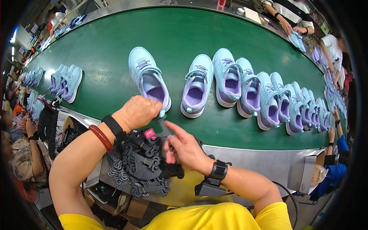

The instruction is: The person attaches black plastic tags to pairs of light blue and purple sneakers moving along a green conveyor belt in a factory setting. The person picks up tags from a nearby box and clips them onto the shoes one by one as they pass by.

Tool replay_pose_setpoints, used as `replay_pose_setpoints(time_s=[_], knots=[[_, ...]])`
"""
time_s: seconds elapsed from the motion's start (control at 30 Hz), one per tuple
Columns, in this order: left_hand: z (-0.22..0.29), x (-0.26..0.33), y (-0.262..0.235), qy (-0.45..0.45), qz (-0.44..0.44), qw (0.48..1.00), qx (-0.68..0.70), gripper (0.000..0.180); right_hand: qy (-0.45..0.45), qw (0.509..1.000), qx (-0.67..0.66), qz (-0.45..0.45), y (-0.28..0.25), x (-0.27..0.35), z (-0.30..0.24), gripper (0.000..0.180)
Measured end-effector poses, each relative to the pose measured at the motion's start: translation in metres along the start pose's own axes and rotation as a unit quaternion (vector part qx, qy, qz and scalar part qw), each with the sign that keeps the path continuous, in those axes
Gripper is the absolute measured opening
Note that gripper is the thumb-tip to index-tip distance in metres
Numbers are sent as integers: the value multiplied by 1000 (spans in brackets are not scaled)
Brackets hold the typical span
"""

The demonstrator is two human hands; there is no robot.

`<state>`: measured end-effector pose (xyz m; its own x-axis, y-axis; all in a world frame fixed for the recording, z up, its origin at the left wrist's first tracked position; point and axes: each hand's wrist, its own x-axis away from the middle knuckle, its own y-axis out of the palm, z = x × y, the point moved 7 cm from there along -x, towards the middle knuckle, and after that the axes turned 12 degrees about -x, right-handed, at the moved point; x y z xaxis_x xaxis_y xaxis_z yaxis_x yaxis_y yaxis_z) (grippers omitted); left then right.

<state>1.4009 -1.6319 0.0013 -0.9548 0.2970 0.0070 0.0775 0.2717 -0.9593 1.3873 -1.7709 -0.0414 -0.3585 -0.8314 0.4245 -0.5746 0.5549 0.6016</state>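
Note:
A light-blue and purple sneaker [143,67] lies on the green belt, its toe pointing away from me. My left hand [140,111] is closed at its heel, by the small blue heel tab [162,114]. My right hand [186,147] pinches a dark grey plastic shoe hanger [164,128], whose upper end meets the heel tab. Whether it is hooked through cannot be made out. A small pink piece [150,133] shows beside the hanger. Below my hands lies a heap of black plastic hangers [142,165]. Just right of the held sneaker stands another sneaker [197,82].
A row of matching sneakers [268,96] runs to the right along the green belt [107,38]; more sneakers [67,82] stand at left. A metal ledge [245,155] borders the near side. Co-workers sit at both sides; one person's hands [293,28] handle a shoe across the belt.

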Motion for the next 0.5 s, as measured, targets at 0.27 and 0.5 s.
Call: replay_pose_setpoints(time_s=[0.27,0.5], knots=[[-15,-7,-15,-46,19,993,105,56,22,999,32,-38,-12,-48,-50,31],[-18,5,5,-89,-47,987,126,44,-348,752,559,30,-56,-36,-123,28]])
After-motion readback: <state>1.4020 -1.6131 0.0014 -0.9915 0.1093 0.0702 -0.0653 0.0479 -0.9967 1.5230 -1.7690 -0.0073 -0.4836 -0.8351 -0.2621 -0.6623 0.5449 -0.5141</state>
